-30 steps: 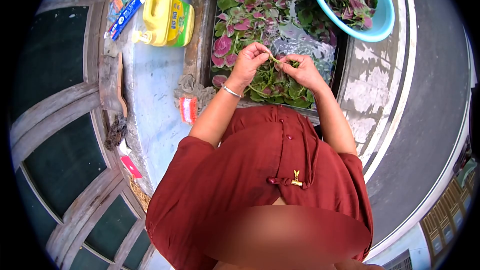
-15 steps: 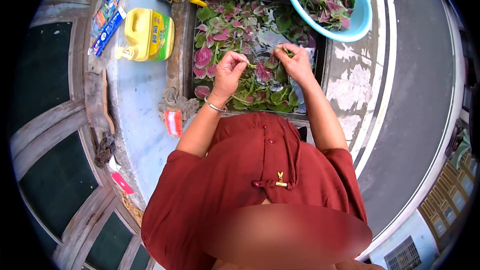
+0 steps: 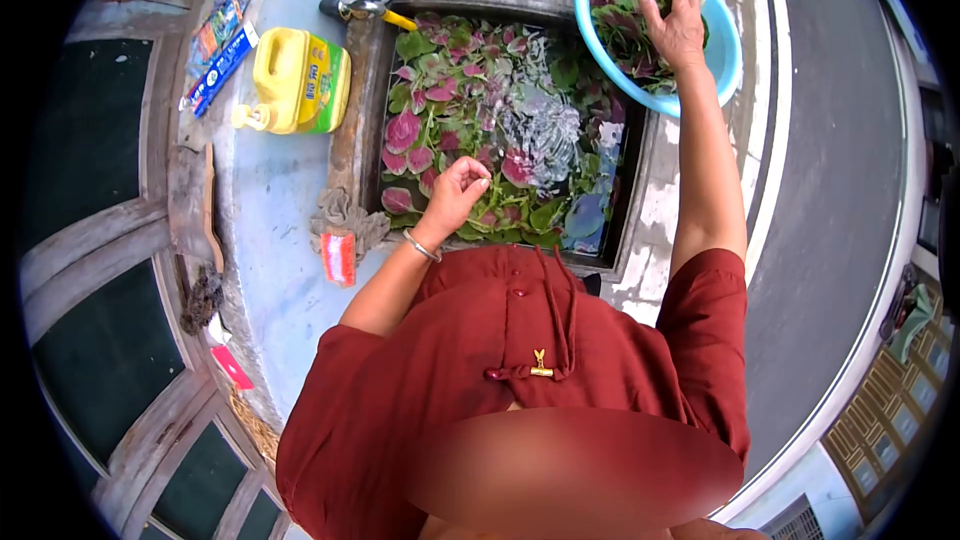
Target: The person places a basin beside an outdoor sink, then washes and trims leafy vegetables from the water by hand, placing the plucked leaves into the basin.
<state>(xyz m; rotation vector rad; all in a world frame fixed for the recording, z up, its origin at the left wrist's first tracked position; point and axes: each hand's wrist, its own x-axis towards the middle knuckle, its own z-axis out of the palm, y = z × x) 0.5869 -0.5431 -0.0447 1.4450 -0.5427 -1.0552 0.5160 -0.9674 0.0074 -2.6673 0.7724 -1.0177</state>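
Red-and-green amaranth leaves float in a dark-rimmed sink of water, spread mostly along its left and near sides. Over their near part is my left hand, its fingers curled into a pinch; whatever may be between the fingertips is too small to make out. At the upper right my right hand reaches into a light blue basin. Its thumb and fingers are apart, over the heap of picked amaranth in there. Some leaves show beside and between those fingers.
Left of the sink stands a yellow pump jug on a pale blue ledge. A grey rag and a red-and-white sponge lie nearer. A yellow-handled tool rests at the sink's far left corner. Paved road runs along the right.
My right hand has moved from above the sink up and right into the basin. My left hand stays over the sink, still pinched. The water between the leaves is now rippled and splashing.
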